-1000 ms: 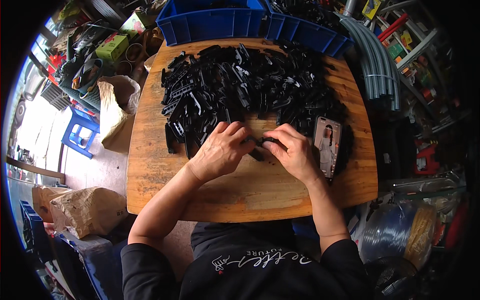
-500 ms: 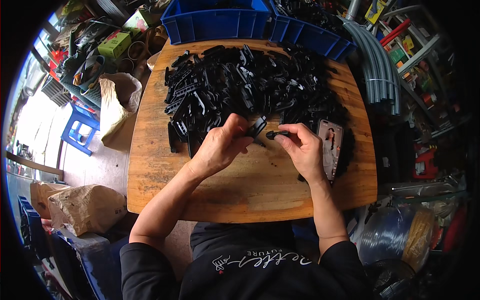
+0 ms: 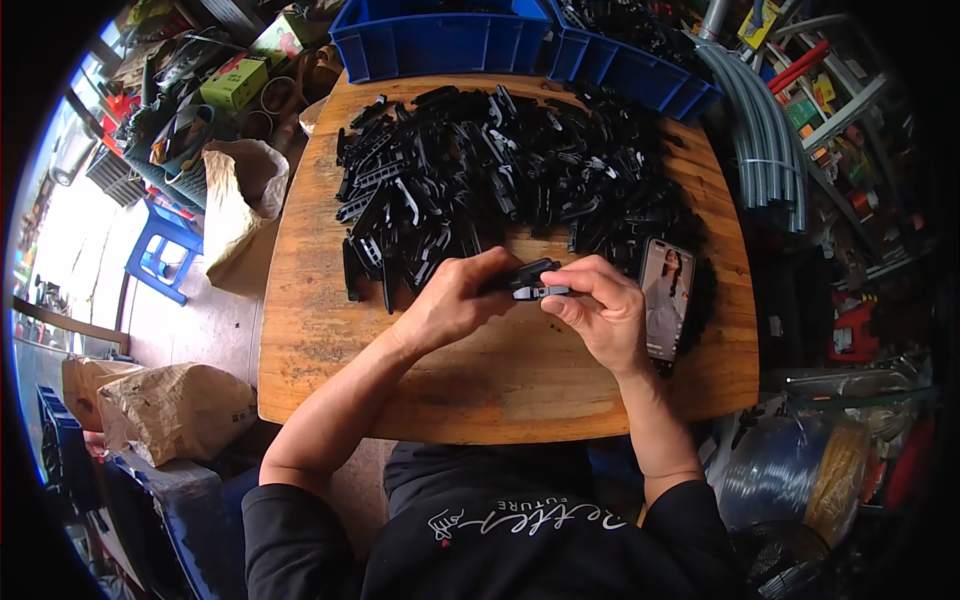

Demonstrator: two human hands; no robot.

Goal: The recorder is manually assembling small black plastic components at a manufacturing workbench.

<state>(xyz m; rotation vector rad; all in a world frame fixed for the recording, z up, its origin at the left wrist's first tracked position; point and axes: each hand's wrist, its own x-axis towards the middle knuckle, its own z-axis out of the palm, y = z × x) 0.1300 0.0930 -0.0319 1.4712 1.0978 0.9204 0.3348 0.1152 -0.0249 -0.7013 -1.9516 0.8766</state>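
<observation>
Near the middle of the wooden table (image 3: pixel 500 400), my left hand (image 3: pixel 460 298) is closed round a long black plastic part (image 3: pixel 528 272). My right hand (image 3: pixel 605 305) pinches a small black plastic piece (image 3: pixel 541 293), its grey-lit end showing at the fingertips. The two pieces meet or overlap between my hands; whether they are joined I cannot tell. Just beyond my hands spreads a wide heap of black plastic parts (image 3: pixel 480 180). My fingers hide much of both held pieces.
To the right of my right hand, a phone (image 3: pixel 668 300) with a lit screen leans against more black parts. Blue bins (image 3: pixel 440 45) stand along the table's far edge. Grey hoses (image 3: pixel 770 150) hang at the right; paper bags (image 3: pixel 180 415) and a blue stool (image 3: pixel 163 250) are at the left.
My hands have come together, bringing the small piece against or over the long part. The long part has tipped from slanting upward to lying nearly level. The picture on the phone differs.
</observation>
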